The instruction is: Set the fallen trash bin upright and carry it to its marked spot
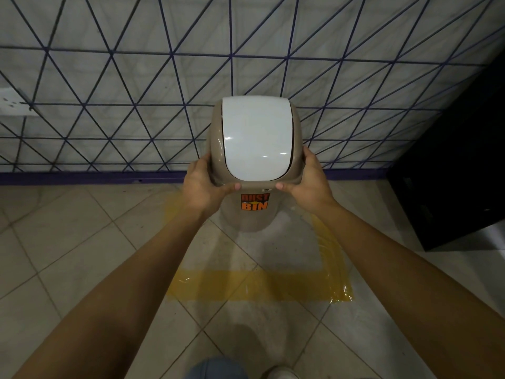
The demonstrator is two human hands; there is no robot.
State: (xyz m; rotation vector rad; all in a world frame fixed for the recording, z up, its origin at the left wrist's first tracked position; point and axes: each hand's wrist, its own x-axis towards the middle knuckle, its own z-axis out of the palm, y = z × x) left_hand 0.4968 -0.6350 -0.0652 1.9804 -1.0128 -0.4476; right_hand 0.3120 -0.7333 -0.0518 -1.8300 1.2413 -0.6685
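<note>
The beige trash bin (255, 214) is upright, with a white swing lid (257, 135) and an orange "DUST BIN" sticker facing me. My left hand (203, 187) grips the lid rim on its left side, and my right hand (307, 184) grips the rim on its right. The bin sits over the floor area framed by yellow tape (259, 288), close to the wall. Whether its base touches the floor I cannot tell.
A white wall (109, 77) with a dark blue triangle pattern and a purple skirting stands right behind the bin. A black cabinet (459, 173) fills the right side. A wall socket (13, 102) is at far left. Beige floor tiles surround the tape.
</note>
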